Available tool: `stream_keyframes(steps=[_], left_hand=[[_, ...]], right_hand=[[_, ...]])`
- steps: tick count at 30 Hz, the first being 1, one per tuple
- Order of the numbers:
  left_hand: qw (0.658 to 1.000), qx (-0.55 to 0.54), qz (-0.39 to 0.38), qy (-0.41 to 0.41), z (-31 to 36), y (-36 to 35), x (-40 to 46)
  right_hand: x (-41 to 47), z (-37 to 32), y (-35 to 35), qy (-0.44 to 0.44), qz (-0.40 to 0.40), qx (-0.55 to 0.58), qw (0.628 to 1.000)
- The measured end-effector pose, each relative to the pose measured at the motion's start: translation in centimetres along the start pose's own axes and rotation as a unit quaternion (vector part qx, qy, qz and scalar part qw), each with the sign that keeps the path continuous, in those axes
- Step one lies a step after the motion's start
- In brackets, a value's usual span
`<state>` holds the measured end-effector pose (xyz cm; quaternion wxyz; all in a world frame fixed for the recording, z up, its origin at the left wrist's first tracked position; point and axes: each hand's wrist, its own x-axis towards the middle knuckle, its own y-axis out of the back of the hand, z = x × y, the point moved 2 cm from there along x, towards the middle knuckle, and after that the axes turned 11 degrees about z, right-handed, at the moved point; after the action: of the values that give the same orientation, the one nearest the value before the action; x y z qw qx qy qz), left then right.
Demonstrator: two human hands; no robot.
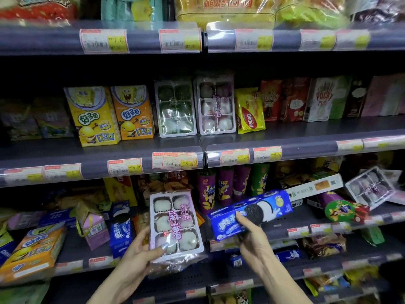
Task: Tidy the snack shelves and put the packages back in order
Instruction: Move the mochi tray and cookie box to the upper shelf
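Both hands were out before the lower shelf. Left hand gripped a mochi tray by its bottom edge, thumb across the film; it looked light, soft-filled and slippery, best held by the rigid rim. Right of the tray, the right hand pinched a stiff blue cookie box at its left end. Fingers behind both packs were hidden; shelf labels blurred.

Dark grey shop shelving w/ price tags — dim light.
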<state>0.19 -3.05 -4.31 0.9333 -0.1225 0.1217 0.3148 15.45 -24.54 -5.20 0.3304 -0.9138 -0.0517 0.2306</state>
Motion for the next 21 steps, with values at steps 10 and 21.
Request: stream_keyframes(steps=[10, 21], left_hand=[[0.997, 0.003, -0.069, -0.029, 2.5, -0.8, -5.7], [0.981, 0.033, -0.116, -0.155, 9.1, -0.8, -8.4]], right_hand=[[-3.3, -4.3, 0.1, 0.019, -0.092, -0.065, 0.993], [-6.1, -11.0, -3.4, 0.144, -0.15, -0.085, 0.974]])
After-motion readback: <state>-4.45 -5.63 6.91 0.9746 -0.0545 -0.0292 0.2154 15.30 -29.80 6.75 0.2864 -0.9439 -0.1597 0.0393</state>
